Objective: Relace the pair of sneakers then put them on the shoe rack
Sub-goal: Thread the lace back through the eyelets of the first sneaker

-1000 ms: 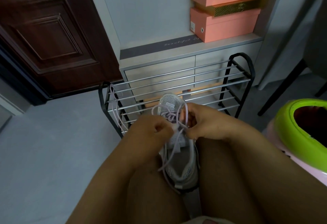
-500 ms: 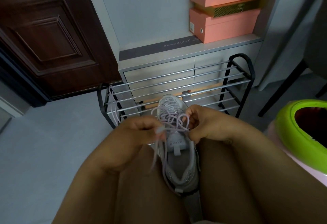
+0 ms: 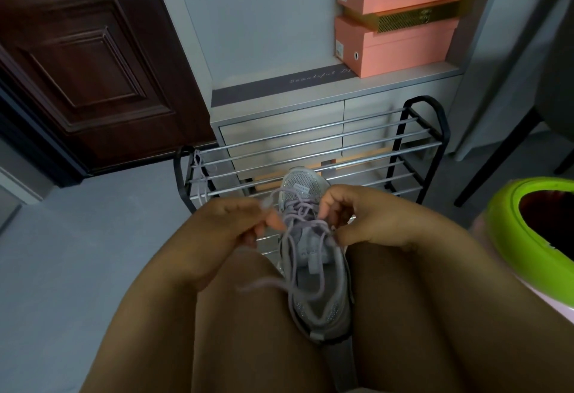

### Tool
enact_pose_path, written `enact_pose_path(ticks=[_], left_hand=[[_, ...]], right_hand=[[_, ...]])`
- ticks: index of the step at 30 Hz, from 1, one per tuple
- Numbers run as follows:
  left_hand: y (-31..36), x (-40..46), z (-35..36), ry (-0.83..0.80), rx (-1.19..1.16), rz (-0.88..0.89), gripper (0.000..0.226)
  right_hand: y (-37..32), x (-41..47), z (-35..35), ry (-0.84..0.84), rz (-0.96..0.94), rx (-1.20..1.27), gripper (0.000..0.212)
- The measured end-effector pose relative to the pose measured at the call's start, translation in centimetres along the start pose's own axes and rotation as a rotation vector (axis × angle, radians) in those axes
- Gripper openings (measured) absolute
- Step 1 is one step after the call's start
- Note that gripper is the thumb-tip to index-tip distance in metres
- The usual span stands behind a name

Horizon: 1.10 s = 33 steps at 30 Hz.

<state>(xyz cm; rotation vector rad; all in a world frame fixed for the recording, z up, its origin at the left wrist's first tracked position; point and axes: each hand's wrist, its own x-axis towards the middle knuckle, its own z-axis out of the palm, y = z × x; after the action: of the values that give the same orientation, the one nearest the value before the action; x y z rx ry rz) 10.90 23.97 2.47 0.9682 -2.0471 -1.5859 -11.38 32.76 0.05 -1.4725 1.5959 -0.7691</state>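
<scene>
A grey sneaker (image 3: 323,296) with a sparkly toe rests between my knees, toe pointing away from me. A lilac lace (image 3: 299,215) is threaded through its upper eyelets, with loose ends trailing over my left thigh. My left hand (image 3: 230,224) pinches one strand at the sneaker's left side. My right hand (image 3: 357,218) pinches the lace at the right eyelets. The black shoe rack (image 3: 413,150) with metal rods stands just beyond the sneaker. A second lilac lace (image 3: 200,172) hangs from the rack's left end. The other sneaker is out of sight.
A grey drawer cabinet (image 3: 279,131) stands behind the rack, with stacked pink shoe boxes (image 3: 403,41) on top. A dark wooden door (image 3: 84,60) is at the left. A green-rimmed pink bin (image 3: 515,237) sits close on my right. Black chair legs (image 3: 497,162) rise at the right.
My left hand has drawn leftward, away from the sneaker, pulling a lace strand out. The right hand stayed at the eyelets. The sneaker's laced tongue now shows between my hands.
</scene>
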Motion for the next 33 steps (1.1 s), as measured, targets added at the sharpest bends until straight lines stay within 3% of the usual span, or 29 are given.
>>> enact_pose_path(ticks=[2, 4, 8, 12, 15, 21, 25, 33], left_hand=[[-0.4, 1.5, 0.8, 0.245, 0.124, -0.103, 0.029], [-0.8, 3.1, 1.2, 0.349, 0.207, -0.13, 0.023], [-1.9, 6.1, 1.7, 0.308, 0.304, -0.095, 0.02], [-2.3, 7.4, 2.7, 0.214, 0.476, 0.018, 0.029], [-2.4, 7.8, 3.0, 0.23, 0.413, 0.054, 0.033], [-3.1, 7.5, 3.2, 0.359, -0.162, -0.031, 0.027], [-3.8, 7.4, 3.3, 0.357, -0.219, -0.003, 0.03], [-4.1, 6.9, 3.5, 0.366, -0.035, 0.049, 0.016]], right_hand=[[-0.4, 0.1, -0.4, -0.008, 0.012, 0.065, 0.018], [-0.9, 0.8, -0.9, 0.072, 0.022, 0.053, 0.007], [-2.0, 3.3, -0.9, 0.249, 0.082, -0.223, 0.007], [-2.7, 4.9, 0.5, 0.122, 0.143, -0.498, 0.008], [-2.2, 5.0, 0.5, 0.109, 0.069, -0.38, 0.007], [0.4, 4.4, 0.2, 0.14, 0.087, 0.263, 0.02], [0.8, 4.4, -0.1, 0.132, 0.105, 0.574, 0.02], [0.3, 4.2, 0.2, 0.159, 0.097, 0.339, 0.015]])
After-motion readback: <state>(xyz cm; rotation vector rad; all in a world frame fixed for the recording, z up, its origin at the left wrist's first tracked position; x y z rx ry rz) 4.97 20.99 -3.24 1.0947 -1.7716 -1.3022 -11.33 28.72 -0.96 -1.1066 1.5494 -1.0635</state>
